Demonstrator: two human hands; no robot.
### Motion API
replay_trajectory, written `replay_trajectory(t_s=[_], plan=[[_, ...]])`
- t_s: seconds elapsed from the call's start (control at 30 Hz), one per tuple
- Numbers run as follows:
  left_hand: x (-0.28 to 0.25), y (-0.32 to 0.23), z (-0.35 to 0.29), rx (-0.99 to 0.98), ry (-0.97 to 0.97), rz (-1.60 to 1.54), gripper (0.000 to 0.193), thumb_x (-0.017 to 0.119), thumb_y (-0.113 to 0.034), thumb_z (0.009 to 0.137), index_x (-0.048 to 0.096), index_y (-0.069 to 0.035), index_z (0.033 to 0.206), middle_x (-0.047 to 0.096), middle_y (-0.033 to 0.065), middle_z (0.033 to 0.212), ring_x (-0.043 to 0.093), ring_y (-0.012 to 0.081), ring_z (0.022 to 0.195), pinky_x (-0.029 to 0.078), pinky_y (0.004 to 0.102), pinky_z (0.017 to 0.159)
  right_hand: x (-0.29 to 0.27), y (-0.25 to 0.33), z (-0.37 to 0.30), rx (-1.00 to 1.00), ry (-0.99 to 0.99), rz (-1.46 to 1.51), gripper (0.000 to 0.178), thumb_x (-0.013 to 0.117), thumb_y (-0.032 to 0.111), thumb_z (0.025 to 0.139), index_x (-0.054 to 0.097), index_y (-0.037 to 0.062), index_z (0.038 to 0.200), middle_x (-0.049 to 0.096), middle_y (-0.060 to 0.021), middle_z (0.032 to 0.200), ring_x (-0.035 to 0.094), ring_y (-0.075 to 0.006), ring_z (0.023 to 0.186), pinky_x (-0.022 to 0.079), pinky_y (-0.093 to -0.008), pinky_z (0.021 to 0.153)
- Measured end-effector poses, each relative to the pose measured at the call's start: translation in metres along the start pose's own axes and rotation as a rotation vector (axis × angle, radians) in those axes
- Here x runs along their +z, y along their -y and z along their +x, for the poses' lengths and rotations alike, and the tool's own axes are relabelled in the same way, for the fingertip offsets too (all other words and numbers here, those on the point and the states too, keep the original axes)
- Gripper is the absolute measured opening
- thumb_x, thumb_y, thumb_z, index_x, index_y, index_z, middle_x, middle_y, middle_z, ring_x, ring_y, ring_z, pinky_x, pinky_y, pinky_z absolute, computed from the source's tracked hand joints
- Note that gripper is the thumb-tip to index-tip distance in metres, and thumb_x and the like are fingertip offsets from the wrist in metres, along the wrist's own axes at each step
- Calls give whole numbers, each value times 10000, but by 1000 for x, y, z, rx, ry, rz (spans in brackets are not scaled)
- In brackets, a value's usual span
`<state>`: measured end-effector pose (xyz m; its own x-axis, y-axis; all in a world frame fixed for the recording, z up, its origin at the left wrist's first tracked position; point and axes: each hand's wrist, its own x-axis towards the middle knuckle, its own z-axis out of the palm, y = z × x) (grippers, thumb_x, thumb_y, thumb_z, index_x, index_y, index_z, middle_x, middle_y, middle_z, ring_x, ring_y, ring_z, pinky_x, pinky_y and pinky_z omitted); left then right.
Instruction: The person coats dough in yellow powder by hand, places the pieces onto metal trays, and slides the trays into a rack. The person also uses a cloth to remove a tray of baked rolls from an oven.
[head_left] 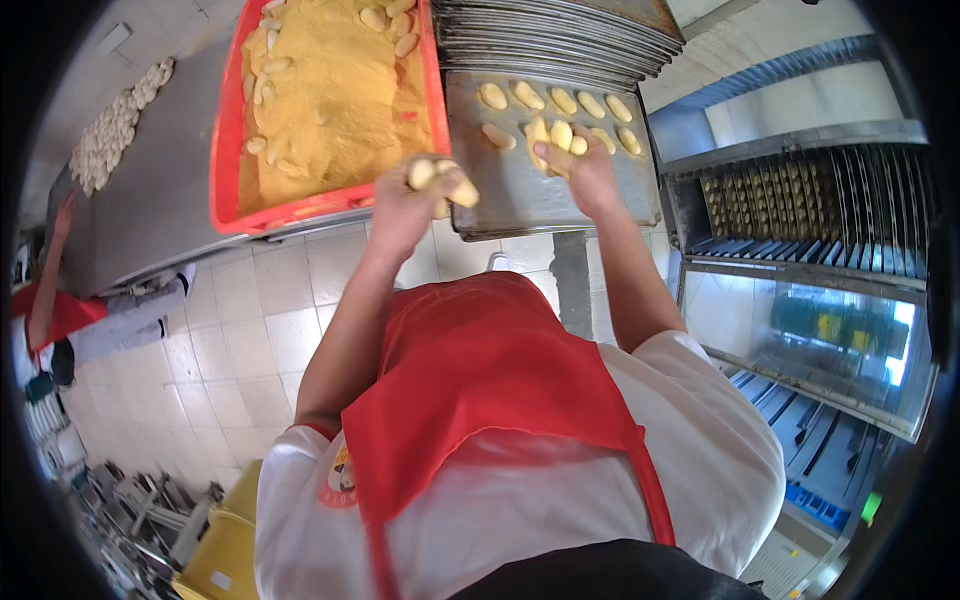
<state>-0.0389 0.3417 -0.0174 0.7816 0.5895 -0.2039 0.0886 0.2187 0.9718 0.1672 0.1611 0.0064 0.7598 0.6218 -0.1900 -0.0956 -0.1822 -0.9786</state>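
Note:
My left hand (402, 207) is closed around several pale oval dough pieces (463, 192), between a red crate and a baking tray. Over the metal baking tray (510, 205), my right hand (585, 170) grips several more dough pieces (561, 135) dusted yellow. Behind and beside that hand, oval dough pieces (563, 101) lie apart from each other in rows on the tray. The red crate (226, 165) on the left holds a heap of yellow crumb-like meal (335, 95), with loose dough pieces along its edges.
Stacked metal trays (550, 35) stand behind the baking tray. To the right is a rack (860, 210) with loaded trays. A metal table (165, 150) at left carries a pile of pale dough pieces (120, 125); another person's arm (52, 260) reaches toward it.

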Motion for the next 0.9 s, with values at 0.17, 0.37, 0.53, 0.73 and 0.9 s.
replay_trajectory(t_s=[0.17,0.37,0.53,0.73,0.9], plan=[[90,63,27,153,-38,594,298,812,-228,876,745,7,1047,724,73,875,687,158,769,550,349,690,-65,-40,-5,-179,102,-825,533,904,345,725,730,62,1141,731,-170,1010,711,-352,863,568,-409,792],[118,65,30,25,-150,771,288,790,-227,898,743,8,1058,709,55,843,643,123,737,520,308,683,-99,-92,7,-298,219,-725,442,866,322,794,722,23,1087,714,-148,944,712,-306,801,562,-393,732],[155,56,28,81,-101,155,190,735,-149,944,713,-18,1080,693,36,899,626,127,743,515,284,682,-179,-79,7,105,292,-88,382,800,230,895,671,-25,1150,672,-66,906,643,-140,772,534,-298,684],[245,74,52,-203,126,324,273,714,-104,917,720,-13,1174,740,103,1000,711,195,821,565,343,713,-220,-83,9,63,172,-390,336,806,229,873,677,46,1124,730,-108,938,714,-232,819,567,-366,753],[264,102,56,53,84,1054,382,766,-156,854,711,-5,1201,744,218,1031,732,356,912,582,431,796,-219,-110,0,-252,77,-828,295,820,209,824,680,125,1069,704,-153,1141,695,-374,1009,559,-445,849]])
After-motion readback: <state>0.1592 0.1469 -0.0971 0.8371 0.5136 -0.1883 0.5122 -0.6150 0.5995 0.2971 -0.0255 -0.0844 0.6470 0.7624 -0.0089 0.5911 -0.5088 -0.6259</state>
